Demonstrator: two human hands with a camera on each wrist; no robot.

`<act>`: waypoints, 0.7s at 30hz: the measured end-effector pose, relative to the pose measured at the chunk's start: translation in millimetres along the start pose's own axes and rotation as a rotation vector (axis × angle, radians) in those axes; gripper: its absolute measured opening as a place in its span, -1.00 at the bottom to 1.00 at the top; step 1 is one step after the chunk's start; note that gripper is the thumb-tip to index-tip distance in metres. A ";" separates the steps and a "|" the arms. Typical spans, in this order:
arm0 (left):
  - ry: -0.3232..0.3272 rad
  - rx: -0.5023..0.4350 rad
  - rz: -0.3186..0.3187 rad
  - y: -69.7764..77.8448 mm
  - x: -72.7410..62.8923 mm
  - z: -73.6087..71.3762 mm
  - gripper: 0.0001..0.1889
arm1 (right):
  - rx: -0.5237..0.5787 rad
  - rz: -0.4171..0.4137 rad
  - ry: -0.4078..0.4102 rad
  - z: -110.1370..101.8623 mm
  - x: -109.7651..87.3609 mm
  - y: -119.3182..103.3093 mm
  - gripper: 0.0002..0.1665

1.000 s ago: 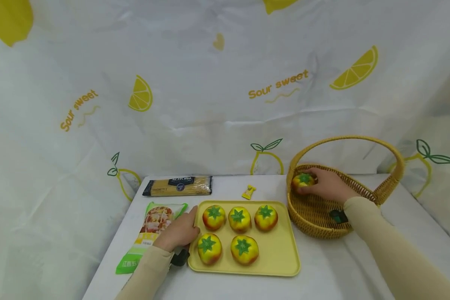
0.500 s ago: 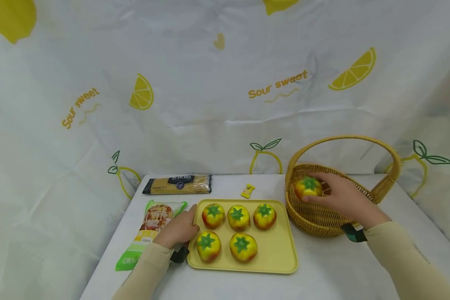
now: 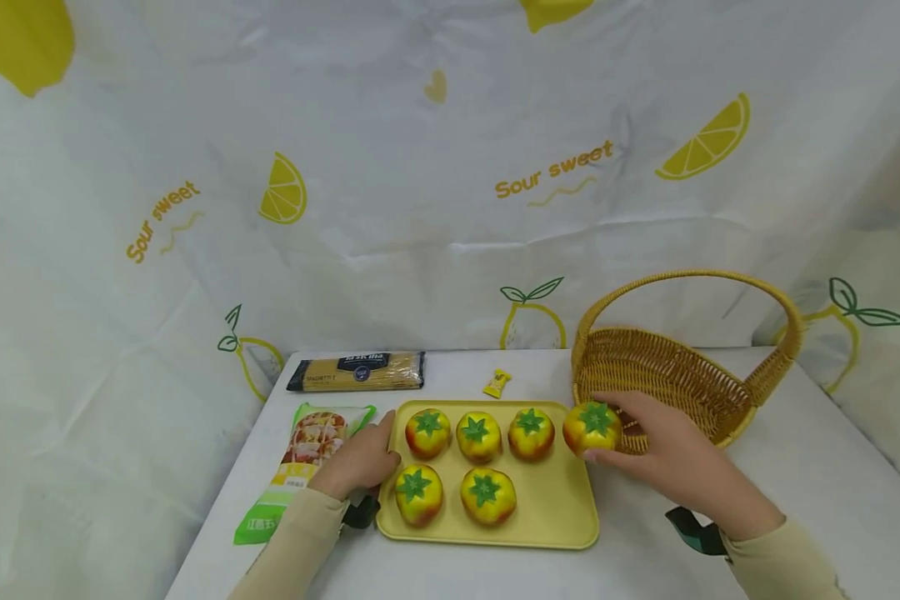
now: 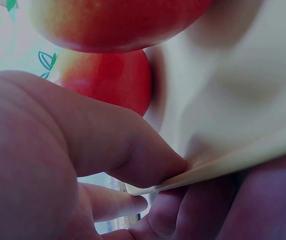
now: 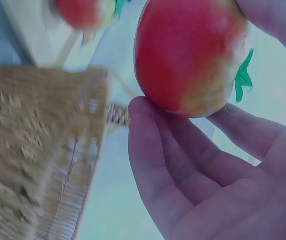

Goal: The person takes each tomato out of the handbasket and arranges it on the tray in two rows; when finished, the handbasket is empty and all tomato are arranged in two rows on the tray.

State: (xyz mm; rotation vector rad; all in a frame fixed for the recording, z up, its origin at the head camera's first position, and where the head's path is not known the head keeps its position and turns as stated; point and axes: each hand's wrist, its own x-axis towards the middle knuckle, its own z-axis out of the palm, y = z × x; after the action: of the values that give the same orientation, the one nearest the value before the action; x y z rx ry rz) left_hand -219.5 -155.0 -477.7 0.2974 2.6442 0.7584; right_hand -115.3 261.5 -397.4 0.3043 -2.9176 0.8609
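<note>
My right hand (image 3: 675, 454) grips a red-and-yellow artificial tomato (image 3: 592, 429) with a green, star-shaped leaf top. It is held over the right edge of the yellow tray (image 3: 551, 508), in front of the basket. In the right wrist view, thumb and fingers hold the tomato (image 5: 188, 60) from both sides. Several similar tomatoes (image 3: 480, 437) sit on the tray in two rows. My left hand (image 3: 356, 462) pinches the tray's left rim; in the left wrist view the thumb lies above the rim (image 4: 203, 172) and the fingers are beneath.
A wicker basket (image 3: 652, 350) with a tall arched handle stands at the back right. Behind the tray lie a pack of spaghetti (image 3: 360, 372) and a small yellow wrapped candy (image 3: 497, 383). A green-edged food bag (image 3: 311, 442) lies left, partly behind my left hand.
My right hand has lifted the tomato out of the basket and brought it forward and left to the tray's right edge. The left hand stays on the tray's rim.
</note>
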 end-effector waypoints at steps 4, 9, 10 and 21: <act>-0.004 -0.022 0.000 0.0 0.0 -0.2 -0.17 | 0.011 -0.008 -0.029 12.1 -7.6 -9.2 -0.03; -0.009 -0.039 -0.002 -0.8 0.7 0.0 -0.18 | 0.057 -0.012 -0.094 28.4 -10.9 -11.3 -0.03; -0.010 -0.041 -0.001 -0.9 0.6 0.0 -0.18 | 0.064 -0.012 -0.109 31.7 -11.3 -10.8 -0.03; -0.023 -0.069 0.009 -2.1 1.0 1.9 -0.19 | 0.131 0.028 -0.233 56.8 -12.4 -4.9 -0.06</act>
State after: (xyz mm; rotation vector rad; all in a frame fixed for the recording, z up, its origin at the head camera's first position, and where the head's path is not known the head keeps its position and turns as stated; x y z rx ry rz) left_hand -219.9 -155.5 -480.7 0.2977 2.5912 0.8417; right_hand -103.5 228.6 -444.1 0.3997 -3.0882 1.0926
